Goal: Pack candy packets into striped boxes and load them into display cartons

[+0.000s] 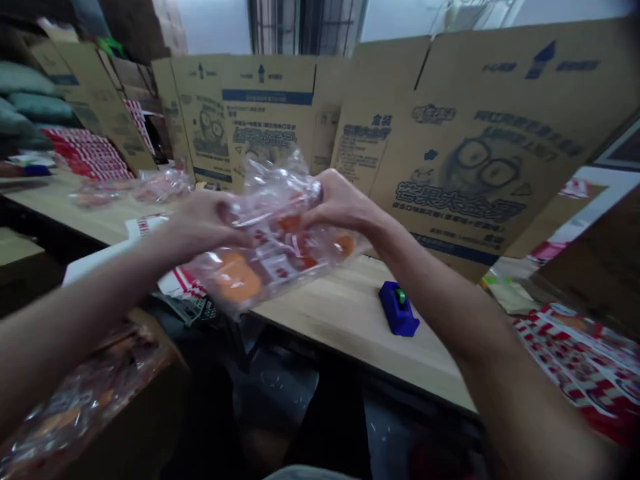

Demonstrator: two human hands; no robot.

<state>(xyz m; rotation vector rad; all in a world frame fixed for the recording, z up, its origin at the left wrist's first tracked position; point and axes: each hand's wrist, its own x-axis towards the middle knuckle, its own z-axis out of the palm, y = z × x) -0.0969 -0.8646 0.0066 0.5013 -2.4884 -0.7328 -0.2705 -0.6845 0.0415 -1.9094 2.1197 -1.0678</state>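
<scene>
Between my two hands is a clear plastic bag (280,263) with orange pieces and small printed packets inside, lifted above the table edge. My left hand (210,217) grips its upper left side, thumb pointing inward. On the upper right side, my right hand (337,203) pinches the crumpled plastic with the thumb in front. The bag's loose top bunches up beyond the fingers. Below my right forearm, a blue tape dispenser (399,310) with a green centre sits on the wooden table (330,313).
Large printed cardboard boxes (450,147) line the table's back. More clear bags (163,185) lie at the far left. Red-and-white striped packs (585,360) are at the right. An open carton with bagged goods (75,407) stands low at the left. A person's sleeve (36,171) shows at the left edge.
</scene>
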